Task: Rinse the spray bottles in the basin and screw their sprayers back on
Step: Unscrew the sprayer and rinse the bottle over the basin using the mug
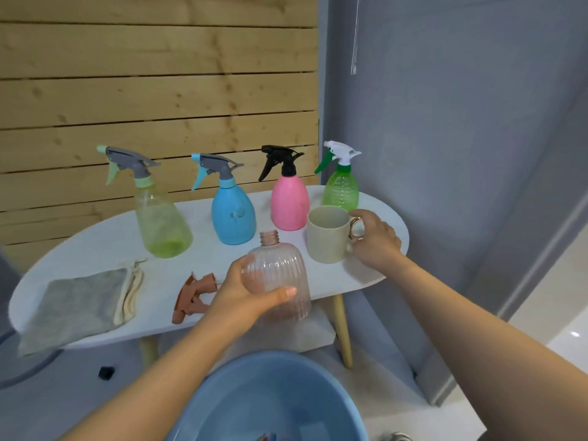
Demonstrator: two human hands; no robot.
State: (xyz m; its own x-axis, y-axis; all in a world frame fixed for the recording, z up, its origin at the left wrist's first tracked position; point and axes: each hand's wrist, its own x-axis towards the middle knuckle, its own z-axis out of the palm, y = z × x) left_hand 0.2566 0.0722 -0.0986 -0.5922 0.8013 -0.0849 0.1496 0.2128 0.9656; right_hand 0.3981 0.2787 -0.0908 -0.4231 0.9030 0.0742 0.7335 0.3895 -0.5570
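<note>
At the frame's centre the left hand is grasping a clear ribbed pink bottle, uncapped and looking empty, above the near edge of the white table. Its brown sprayer is lying just left of it. At right, the right hand is curling its fingers around the handle of a beige mug; its contents are hidden. Behind are standing four capped bottles: a yellow-green bottle holding green residue, a blue bottle, a pink bottle and a green bottle. A blue basin is sitting at bottom centre.
</note>
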